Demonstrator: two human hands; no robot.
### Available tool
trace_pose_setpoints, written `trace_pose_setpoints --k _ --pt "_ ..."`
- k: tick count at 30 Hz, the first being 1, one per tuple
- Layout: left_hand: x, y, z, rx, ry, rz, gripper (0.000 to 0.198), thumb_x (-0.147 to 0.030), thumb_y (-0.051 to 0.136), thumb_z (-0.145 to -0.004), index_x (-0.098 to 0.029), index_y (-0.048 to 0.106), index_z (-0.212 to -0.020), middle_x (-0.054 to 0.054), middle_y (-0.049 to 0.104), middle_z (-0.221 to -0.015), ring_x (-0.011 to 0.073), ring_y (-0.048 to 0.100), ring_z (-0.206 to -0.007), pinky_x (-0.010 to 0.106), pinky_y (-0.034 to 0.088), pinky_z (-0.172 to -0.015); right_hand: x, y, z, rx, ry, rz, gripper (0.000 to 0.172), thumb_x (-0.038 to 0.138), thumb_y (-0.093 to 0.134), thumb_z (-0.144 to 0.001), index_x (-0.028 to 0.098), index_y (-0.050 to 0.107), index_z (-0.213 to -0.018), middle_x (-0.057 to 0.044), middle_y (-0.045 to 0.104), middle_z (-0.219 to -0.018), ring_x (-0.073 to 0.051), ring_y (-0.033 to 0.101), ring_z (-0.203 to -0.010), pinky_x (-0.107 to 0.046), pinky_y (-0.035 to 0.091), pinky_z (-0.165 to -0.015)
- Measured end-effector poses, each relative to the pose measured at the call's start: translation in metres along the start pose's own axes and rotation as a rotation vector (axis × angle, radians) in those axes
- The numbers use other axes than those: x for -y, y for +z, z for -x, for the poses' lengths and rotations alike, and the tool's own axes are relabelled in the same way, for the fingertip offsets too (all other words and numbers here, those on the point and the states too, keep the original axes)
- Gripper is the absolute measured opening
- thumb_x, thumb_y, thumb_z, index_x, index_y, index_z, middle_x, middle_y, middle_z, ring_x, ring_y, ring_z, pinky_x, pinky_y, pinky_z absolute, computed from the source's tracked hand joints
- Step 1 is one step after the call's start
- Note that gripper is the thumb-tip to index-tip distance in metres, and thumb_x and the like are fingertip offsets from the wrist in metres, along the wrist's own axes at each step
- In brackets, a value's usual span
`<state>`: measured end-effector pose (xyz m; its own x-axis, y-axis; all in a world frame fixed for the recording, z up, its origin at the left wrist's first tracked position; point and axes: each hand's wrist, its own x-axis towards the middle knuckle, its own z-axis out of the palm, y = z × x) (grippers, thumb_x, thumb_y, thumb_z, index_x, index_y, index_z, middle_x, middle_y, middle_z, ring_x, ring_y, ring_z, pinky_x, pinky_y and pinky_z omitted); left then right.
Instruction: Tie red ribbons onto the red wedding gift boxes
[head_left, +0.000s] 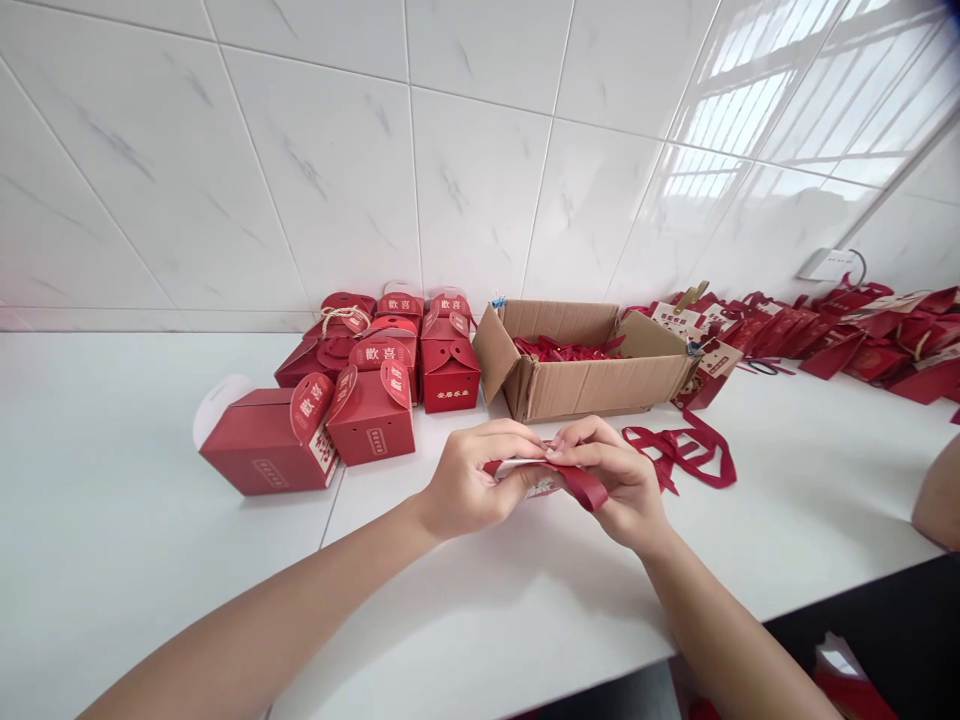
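Above the white table, my left hand is closed on the side of a small red and white paper gift box, mostly hidden by my fingers. A dark red ribbon bends out in a loop at the box's upper edge. Closed on that ribbon is my right hand, its fingertips meeting those of the left at the top of the box. To the right of my right hand, loose red ribbons lie tangled on the table.
An open cardboard box with red ribbons inside stands behind my hands. Several red gift boxes are grouped to its left. More red boxes and bags line the wall at right. Another person's arm shows at the right edge.
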<state>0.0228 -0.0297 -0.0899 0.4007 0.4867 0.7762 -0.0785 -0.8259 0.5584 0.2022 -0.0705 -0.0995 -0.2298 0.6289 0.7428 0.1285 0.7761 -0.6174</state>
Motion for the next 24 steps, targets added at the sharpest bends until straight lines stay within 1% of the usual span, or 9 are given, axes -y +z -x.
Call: trace_pose_setpoints --k 3,5,9,11,13,15,18,21,24 --pt "0.002 -0.003 -0.003 0.001 -0.024 -0.004 0.006 -0.019 0.069 -0.077 -0.017 0.072 -0.082 0.008 0.071 -0.081 0.0167 0.067 -0.073 0.026 0.056 -0.065 -0.002 0.001 0.0 -0.011 -0.001 0.066 0.024 0.017 0.058 -0.089 0.029 0.066 -0.108 -0.006 0.055 -0.093 -0.018 0.058 -0.084 -0.03 0.052 -0.069" --pt "0.003 -0.004 -0.005 0.011 -0.072 0.001 0.007 -0.02 0.071 -0.076 -0.016 0.072 -0.081 0.008 0.07 -0.08 0.0165 0.067 -0.073 0.026 0.055 -0.065 -0.004 0.003 0.001 -0.047 0.028 0.064 0.029 0.017 0.059 -0.089 0.029 0.061 -0.115 -0.005 0.056 -0.096 -0.018 0.057 -0.087 -0.031 0.051 -0.072" --pt "0.004 -0.006 -0.009 -0.011 -0.23 0.019 0.009 -0.024 0.072 -0.074 -0.015 0.071 -0.078 0.008 0.069 -0.08 0.0169 0.066 -0.073 0.027 0.054 -0.067 -0.014 0.005 0.001 -0.124 0.161 -0.058 0.053 0.026 0.065 -0.086 0.03 0.04 -0.133 -0.006 0.055 -0.103 -0.019 0.055 -0.095 -0.032 0.051 -0.081" --pt "0.006 -0.006 -0.009 -0.034 -0.306 0.013 0.013 -0.028 0.072 -0.074 -0.016 0.07 -0.079 0.007 0.069 -0.081 0.0176 0.066 -0.076 0.028 0.054 -0.069 -0.021 0.005 0.0 -0.119 0.232 -0.087 0.058 0.032 0.067 -0.085 0.029 0.036 -0.134 -0.006 0.055 -0.106 -0.02 0.055 -0.099 -0.035 0.049 -0.087" --pt "0.013 -0.007 -0.006 -0.062 -0.382 -0.002 0.022 -0.033 0.073 -0.073 -0.016 0.067 -0.087 0.006 0.069 -0.087 0.0184 0.066 -0.079 0.028 0.054 -0.07 -0.028 0.005 -0.001 -0.09 0.304 -0.095 0.058 0.036 0.068 -0.085 0.026 0.037 -0.133 -0.007 0.055 -0.11 -0.02 0.055 -0.102 -0.036 0.048 -0.091" --pt "0.024 -0.007 0.0 -0.093 -0.445 0.002 0.036 -0.035 0.074 -0.071 -0.018 0.06 -0.099 0.005 0.067 -0.092 0.0182 0.065 -0.08 0.028 0.054 -0.069 -0.036 0.006 -0.001 -0.063 0.361 -0.095 0.054 0.038 0.066 -0.085 0.024 0.04 -0.13 -0.008 0.054 -0.115 -0.021 0.054 -0.105 -0.036 0.048 -0.092" --pt "0.044 -0.006 0.016 -0.121 -0.484 0.062 0.05 -0.034 0.075 -0.069 -0.019 0.05 -0.108 0.004 0.066 -0.094 0.018 0.065 -0.081 0.028 0.054 -0.069 -0.049 0.011 0.001 -0.079 0.397 -0.093 0.05 0.041 0.065 -0.086 0.021 0.041 -0.126 -0.01 0.054 -0.119 -0.023 0.054 -0.107 -0.036 0.048 -0.091" --pt "0.059 -0.004 0.031 -0.098 -0.5 0.168 0.054 -0.035 0.074 -0.07 -0.018 0.044 -0.112 0.008 0.065 -0.105 0.021 0.064 -0.093 0.033 0.054 -0.079 -0.061 0.021 0.007 -0.124 0.454 -0.13 0.054 0.045 0.063 -0.086 0.02 0.038 -0.126 -0.011 0.054 -0.12 -0.023 0.055 -0.107 -0.035 0.05 -0.09" --pt "0.064 -0.004 0.037 -0.05 -0.503 0.228 0.055 -0.035 0.073 -0.072 -0.018 0.042 -0.114 0.011 0.064 -0.111 0.0231 0.063 -0.1 0.037 0.053 -0.086 -0.068 0.03 0.012 -0.142 0.504 -0.201 0.052 0.049 0.06 -0.087 0.02 0.039 -0.125 -0.011 0.054 -0.123 -0.023 0.055 -0.109 -0.036 0.049 -0.093"
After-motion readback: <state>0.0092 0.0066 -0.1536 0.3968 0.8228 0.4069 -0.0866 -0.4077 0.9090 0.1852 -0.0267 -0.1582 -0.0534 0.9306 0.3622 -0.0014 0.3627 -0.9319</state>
